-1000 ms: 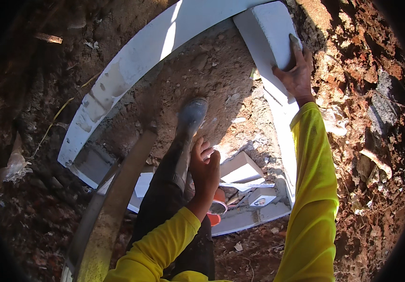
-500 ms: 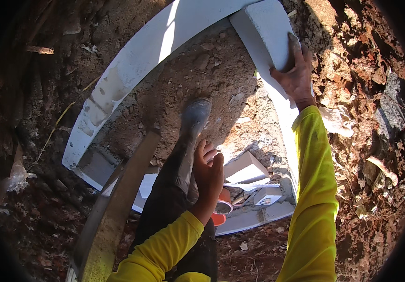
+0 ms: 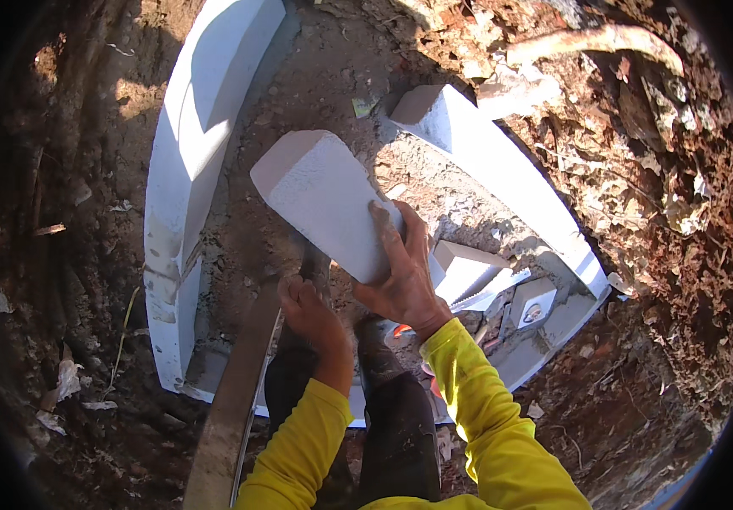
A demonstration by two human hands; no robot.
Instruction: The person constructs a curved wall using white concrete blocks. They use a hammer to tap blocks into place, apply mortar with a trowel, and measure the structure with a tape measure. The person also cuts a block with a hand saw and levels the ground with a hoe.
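My right hand (image 3: 405,276) grips a thick white block (image 3: 328,195) by its near right end, thumb and fingers spread over its sides. The block looks like lightweight concrete and is held above the dirt, between two rows of similar blocks. My left hand (image 3: 314,319) is just below and left of the block, beside the top end of a long wooden board (image 3: 243,382). Its fingers are curled closed, and what they hold, if anything, is hidden.
A curved white block wall (image 3: 184,195) stands on the left, and a lower white course (image 3: 511,183) runs along the right. Near my right forearm lie a loose white block (image 3: 468,268), a toothed white strip (image 3: 494,291) and a small box-like piece (image 3: 532,303). My legs stand inside the ring.
My right hand has brought the white block off the far end of the right course toward me and leftward. The left hand has shifted left beside the board. My view has turned.
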